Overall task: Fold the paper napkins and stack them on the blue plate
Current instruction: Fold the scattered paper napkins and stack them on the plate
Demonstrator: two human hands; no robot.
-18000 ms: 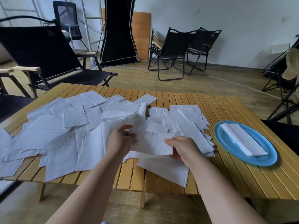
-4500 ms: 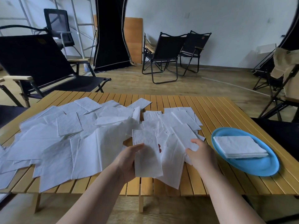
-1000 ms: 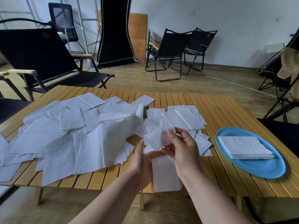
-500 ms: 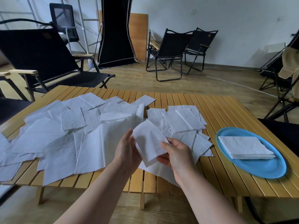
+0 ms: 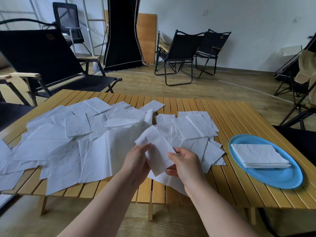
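We find both hands, left hand (image 5: 136,159) and right hand (image 5: 185,161), pinching one napkin (image 5: 156,151) mid-fold, left of the plate (image 5: 280,178); next, crease and stack there.

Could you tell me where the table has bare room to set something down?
Free: the slats between the loose napkins and the plate, the far edge behind both, and the near strip under the right hand. Crowded: left and middle, all napkins.
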